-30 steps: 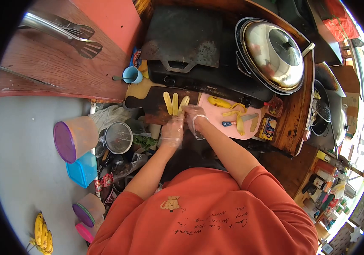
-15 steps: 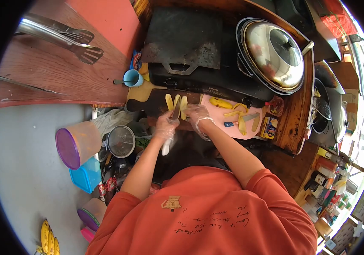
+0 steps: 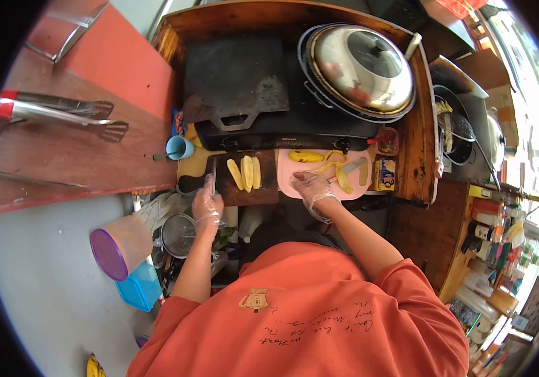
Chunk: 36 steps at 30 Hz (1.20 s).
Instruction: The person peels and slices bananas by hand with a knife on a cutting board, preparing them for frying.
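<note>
My left hand [image 3: 208, 204], in a clear plastic glove, is closed on a knife [image 3: 213, 169] at the left side of the dark wooden board [image 3: 266, 182]. Peeled banana slices [image 3: 245, 173] lie side by side on that board, right of the blade. My gloved right hand [image 3: 312, 187] is over the left part of the pink cutting board [image 3: 288, 164], its fingers loosely bent and apart, with no object visible in them. Beyond it on the pink board lie a yellow banana [image 3: 305, 156], banana peels [image 3: 343, 179] and a second knife [image 3: 352, 166].
A black stove [image 3: 282, 139] behind the boards carries a flat griddle [image 3: 235, 75] and a lidded pan [image 3: 363, 69]. A blue cup [image 3: 180, 147] stands left, near metal tongs [image 3: 62, 113]. A yellow box [image 3: 385, 174] sits right of the pink board.
My left hand has moved the knife away from the banana slices to the board's left side. My right hand has left the slices and moved right, over the pink board. The view has shifted.
</note>
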Available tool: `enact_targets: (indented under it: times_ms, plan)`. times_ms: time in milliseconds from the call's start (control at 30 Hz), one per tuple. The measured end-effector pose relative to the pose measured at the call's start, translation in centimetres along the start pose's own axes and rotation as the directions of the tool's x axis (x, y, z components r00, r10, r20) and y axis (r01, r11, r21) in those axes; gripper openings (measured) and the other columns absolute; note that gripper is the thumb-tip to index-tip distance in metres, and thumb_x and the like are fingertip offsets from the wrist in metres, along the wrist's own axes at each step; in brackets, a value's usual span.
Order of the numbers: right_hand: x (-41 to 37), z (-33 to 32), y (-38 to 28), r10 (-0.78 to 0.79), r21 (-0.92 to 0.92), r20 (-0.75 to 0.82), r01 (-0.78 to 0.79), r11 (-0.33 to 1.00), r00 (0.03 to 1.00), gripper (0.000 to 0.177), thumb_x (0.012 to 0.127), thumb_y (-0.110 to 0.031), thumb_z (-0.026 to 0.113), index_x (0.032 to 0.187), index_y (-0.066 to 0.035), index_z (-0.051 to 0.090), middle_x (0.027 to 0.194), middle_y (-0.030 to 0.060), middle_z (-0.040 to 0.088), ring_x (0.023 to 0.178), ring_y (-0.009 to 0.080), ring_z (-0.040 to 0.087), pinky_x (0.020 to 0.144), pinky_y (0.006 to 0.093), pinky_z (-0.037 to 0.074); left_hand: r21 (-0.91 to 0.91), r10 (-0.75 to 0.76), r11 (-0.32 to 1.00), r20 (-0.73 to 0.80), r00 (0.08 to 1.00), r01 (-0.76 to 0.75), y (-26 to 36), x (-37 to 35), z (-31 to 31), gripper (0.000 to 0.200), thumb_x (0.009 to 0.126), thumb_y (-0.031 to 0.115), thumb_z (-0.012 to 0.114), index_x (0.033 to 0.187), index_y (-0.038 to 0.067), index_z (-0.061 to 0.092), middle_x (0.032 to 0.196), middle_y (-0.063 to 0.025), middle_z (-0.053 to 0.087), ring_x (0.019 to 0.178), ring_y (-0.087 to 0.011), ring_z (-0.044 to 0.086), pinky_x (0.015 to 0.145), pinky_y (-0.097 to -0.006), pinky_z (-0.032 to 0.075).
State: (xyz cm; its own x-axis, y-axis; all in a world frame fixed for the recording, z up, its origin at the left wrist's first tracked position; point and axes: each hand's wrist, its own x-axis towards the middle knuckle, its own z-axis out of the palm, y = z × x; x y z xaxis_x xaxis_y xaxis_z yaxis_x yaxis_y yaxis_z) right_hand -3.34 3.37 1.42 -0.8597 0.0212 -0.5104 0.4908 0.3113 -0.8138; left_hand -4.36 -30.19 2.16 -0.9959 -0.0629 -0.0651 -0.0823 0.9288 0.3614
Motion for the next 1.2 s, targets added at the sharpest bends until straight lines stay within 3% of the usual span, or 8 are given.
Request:
enact_targets:
  times_ms: [67, 167, 267, 400, 433, 667, 1033, 1200]
  plan:
    - [-1.4, -1.7, -0.2, -0.043, -0.187, -0.134, 0.018, 0.982, 0.990, 0.044, 0.091, -0.031, 0.070, 0.121, 0.001, 0.070, 0.092, 0.0079, 0.073, 0.075, 0.0100, 0.067, 0.070, 0.0244, 0.052, 0.078, 0.012, 0.997, 0.010, 1.000, -0.013, 0.1, 0.2, -0.2, 0.050, 0.089, 0.015, 0.059, 0.140, 0.015, 0.059, 0.098, -0.0219, 0.065, 0.087, -0.0420, 0.067, 0.080, -0.0511, 0.055]
    - [-3.4, -4.1, 0.6, 0.167, -0.148, -0.134, -0.186, 0.971, 0.977, 0.045, 0.091, -0.034, 0.070, 0.122, -0.002, 0.070, 0.084, 0.0069, 0.073, 0.062, 0.0101, 0.063, 0.061, 0.0266, 0.051, 0.132, -0.058, 0.990, 0.090, 0.994, 0.046, 1.8, 1.1, 0.3, 0.046, 0.096, 0.022, 0.060, 0.141, 0.012, 0.057, 0.110, -0.0224, 0.063, 0.092, -0.0425, 0.067, 0.080, -0.0511, 0.055]
    - [-7.2, -6.5, -0.3, 0.278, -0.009, -0.107, -0.281, 0.960, 0.955, 0.045, 0.089, -0.035, 0.069, 0.119, -0.001, 0.071, 0.100, 0.0158, 0.075, 0.080, 0.0209, 0.072, 0.080, 0.0334, 0.056, 0.110, -0.001, 0.994, 0.051, 0.999, -0.004, 3.4, 1.8, 1.3, 0.046, 0.096, 0.024, 0.060, 0.139, 0.007, 0.057, 0.113, -0.0232, 0.063, 0.100, -0.0425, 0.065, 0.086, -0.0500, 0.054]
    - [-10.5, -8.0, 4.7, 0.109, -0.012, -0.253, -0.116, 0.993, 0.961, 0.044, 0.089, -0.034, 0.070, 0.116, 0.001, 0.072, 0.094, 0.0125, 0.073, 0.077, 0.0130, 0.067, 0.072, 0.0282, 0.054, 0.086, 0.031, 0.996, -0.008, 0.999, -0.031, 3.9, 1.8, 2.7, 0.049, 0.092, 0.021, 0.067, 0.135, 0.000, 0.057, 0.120, -0.0261, 0.061, 0.107, -0.0429, 0.063, 0.091, -0.0481, 0.052]
    - [-12.2, -9.1, 2.0, 0.283, 0.080, -0.213, -0.272, 0.959, 0.935, 0.043, 0.089, -0.031, 0.072, 0.114, 0.002, 0.072, 0.093, 0.0094, 0.072, 0.077, 0.0109, 0.065, 0.072, 0.0273, 0.053, 0.092, 0.036, 0.995, -0.003, 0.999, -0.036, 4.0, 1.7, 2.7, 0.049, 0.092, 0.021, 0.067, 0.135, 0.000, 0.057, 0.120, -0.0261, 0.061, 0.107, -0.0429, 0.063, 0.091, -0.0481, 0.052]
    - [-17.8, -10.8, 11.7, 0.415, 0.589, -0.308, -0.171, 0.790, 0.856, 0.035, 0.092, -0.020, 0.074, 0.120, 0.001, 0.068, 0.096, 0.0045, 0.071, 0.077, 0.0105, 0.064, 0.072, 0.0251, 0.054, 0.139, 0.058, 0.988, 0.038, 0.998, -0.062, 3.9, 1.4, 1.8, 0.060, 0.089, 0.022, 0.070, 0.141, 0.000, 0.051, 0.124, -0.0261, 0.060, 0.109, -0.0436, 0.062, 0.092, -0.0479, 0.052]
    - [-22.8, -12.4, 16.7, 0.614, 0.815, -0.308, -0.131, 0.564, 0.726, 0.024, 0.091, -0.008, 0.071, 0.113, 0.001, 0.066, 0.092, 0.0074, 0.070, 0.074, 0.0141, 0.066, 0.064, 0.0265, 0.055, -0.062, -0.287, 0.957, -0.053, 0.956, 0.284, 5.6, 3.1, 3.4, 0.043, 0.089, 0.022, 0.070, 0.120, -0.007, 0.058, 0.107, -0.0313, 0.065, 0.098, -0.0492, 0.064, 0.088, -0.0508, 0.052]
    - [-22.2, -12.9, 15.7, 0.616, 0.837, -0.293, -0.116, 0.536, 0.731, 0.023, 0.091, -0.006, 0.070, 0.113, 0.001, 0.064, 0.093, 0.0082, 0.069, 0.072, 0.0139, 0.064, 0.062, 0.0261, 0.054, -0.083, -0.249, 0.968, -0.193, 0.949, 0.237, 3.4, 4.6, 5.6, 0.039, 0.089, 0.022, 0.067, 0.113, -0.007, 0.062, 0.103, -0.0321, 0.068, 0.100, -0.0487, 0.065, 0.088, -0.0496, 0.051]
